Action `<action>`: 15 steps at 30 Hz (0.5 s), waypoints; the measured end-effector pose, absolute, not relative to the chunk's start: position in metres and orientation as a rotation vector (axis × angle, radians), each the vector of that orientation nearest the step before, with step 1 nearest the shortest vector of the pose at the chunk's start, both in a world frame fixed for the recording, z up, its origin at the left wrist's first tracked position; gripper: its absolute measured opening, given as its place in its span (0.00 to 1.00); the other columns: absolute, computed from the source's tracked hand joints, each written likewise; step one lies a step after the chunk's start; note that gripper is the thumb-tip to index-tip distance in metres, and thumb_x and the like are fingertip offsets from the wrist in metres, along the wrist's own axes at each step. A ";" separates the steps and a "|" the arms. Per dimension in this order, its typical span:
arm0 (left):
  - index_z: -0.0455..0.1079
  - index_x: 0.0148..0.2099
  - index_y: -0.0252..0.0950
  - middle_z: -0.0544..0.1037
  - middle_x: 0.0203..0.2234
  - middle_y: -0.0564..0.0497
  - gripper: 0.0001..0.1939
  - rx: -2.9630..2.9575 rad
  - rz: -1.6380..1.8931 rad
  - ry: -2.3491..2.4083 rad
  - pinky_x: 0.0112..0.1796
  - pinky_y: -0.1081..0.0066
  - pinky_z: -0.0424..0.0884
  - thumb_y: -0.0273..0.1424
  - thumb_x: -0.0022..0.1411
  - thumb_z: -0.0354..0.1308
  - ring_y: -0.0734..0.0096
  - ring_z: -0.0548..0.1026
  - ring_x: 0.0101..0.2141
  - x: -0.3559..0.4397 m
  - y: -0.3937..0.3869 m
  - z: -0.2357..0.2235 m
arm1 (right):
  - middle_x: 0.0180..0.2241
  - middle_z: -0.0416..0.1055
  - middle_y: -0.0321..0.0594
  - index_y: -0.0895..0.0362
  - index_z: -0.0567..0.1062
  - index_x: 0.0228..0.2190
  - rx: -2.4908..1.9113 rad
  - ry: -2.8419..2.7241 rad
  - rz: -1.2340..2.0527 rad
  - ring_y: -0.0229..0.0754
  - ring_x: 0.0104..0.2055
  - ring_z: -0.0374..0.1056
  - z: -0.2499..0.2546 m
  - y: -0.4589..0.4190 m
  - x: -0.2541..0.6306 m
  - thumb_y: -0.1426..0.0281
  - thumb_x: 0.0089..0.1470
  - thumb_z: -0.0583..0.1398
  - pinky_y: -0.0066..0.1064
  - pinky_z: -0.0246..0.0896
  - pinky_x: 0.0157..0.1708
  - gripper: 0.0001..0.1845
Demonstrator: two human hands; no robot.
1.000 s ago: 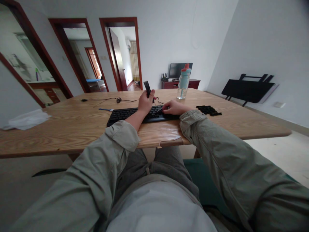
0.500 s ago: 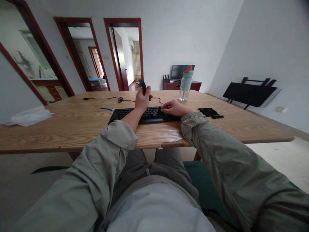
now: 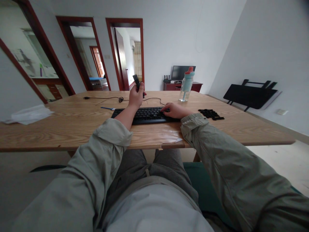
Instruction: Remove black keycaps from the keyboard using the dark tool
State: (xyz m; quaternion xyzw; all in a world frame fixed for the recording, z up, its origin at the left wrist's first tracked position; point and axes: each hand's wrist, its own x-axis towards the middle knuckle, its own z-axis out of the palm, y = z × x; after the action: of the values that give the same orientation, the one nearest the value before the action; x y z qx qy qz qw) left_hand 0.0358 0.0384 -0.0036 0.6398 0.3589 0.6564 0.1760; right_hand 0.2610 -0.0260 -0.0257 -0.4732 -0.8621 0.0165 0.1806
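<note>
Two bare hands worked at a black keyboard point(image 3: 147, 115), which lay flat on the wooden table point(image 3: 154, 137) near its front edge, its rows of dark keys facing up. Raised above the keyboard's far side, the left hand point(image 3: 135, 96) was closed around a slim black object point(image 3: 136, 81) that stuck up at a tilt past the thumb. The right hand point(image 3: 177, 110) rested over the keyboard's right end with its fingers bent down; whether they pinched anything could not be told. That hand hid the keys beneath it, the left forearm crossed the keyboard's left part, and the black object's lower end was lost in the fist. Small black pieces point(image 3: 210, 114) lay to the right, beyond the right cuff. Behind stood a clear bottle point(image 3: 187, 85) with a red lid, and a thin black cable point(image 3: 120, 99) ran across the tabletop. A blue-handled tool point(image 3: 107, 108) lay just beside the keyboard's far left corner, well apart from a crumpled white sheet point(image 3: 31, 114).
</note>
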 end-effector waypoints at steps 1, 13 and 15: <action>0.68 0.36 0.39 0.74 0.20 0.53 0.21 1.813 1.874 1.011 0.27 0.73 0.67 0.52 0.67 0.51 0.74 0.73 0.24 0.032 0.040 -0.003 | 0.43 0.78 0.46 0.58 0.82 0.43 -1.345 -2.427 0.047 0.44 0.42 0.71 -0.025 -0.028 0.261 0.73 0.53 0.62 0.31 0.64 0.44 0.15; 0.66 0.34 0.39 0.72 0.18 0.54 0.18 1.851 1.935 1.185 0.24 0.73 0.65 0.49 0.65 0.55 0.73 0.71 0.22 -0.037 0.053 0.001 | 0.36 0.78 0.45 0.58 0.77 0.42 -1.330 -1.807 0.088 0.41 0.32 0.71 -0.019 -0.037 0.341 0.68 0.49 0.64 0.30 0.65 0.30 0.16; 0.66 0.34 0.39 0.73 0.19 0.54 0.18 1.874 1.929 1.230 0.25 0.72 0.65 0.49 0.66 0.54 0.72 0.71 0.21 -0.048 0.055 0.000 | 0.35 0.78 0.46 0.58 0.77 0.42 -1.413 -1.712 0.051 0.41 0.30 0.71 -0.022 -0.051 0.378 0.65 0.49 0.64 0.30 0.64 0.28 0.17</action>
State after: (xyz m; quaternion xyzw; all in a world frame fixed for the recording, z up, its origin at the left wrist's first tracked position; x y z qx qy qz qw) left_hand -0.0480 0.0546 -0.0005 0.6310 0.4141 0.6495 0.0921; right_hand 0.3779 -0.0515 -0.0216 -0.5702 -0.6907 0.0204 0.4444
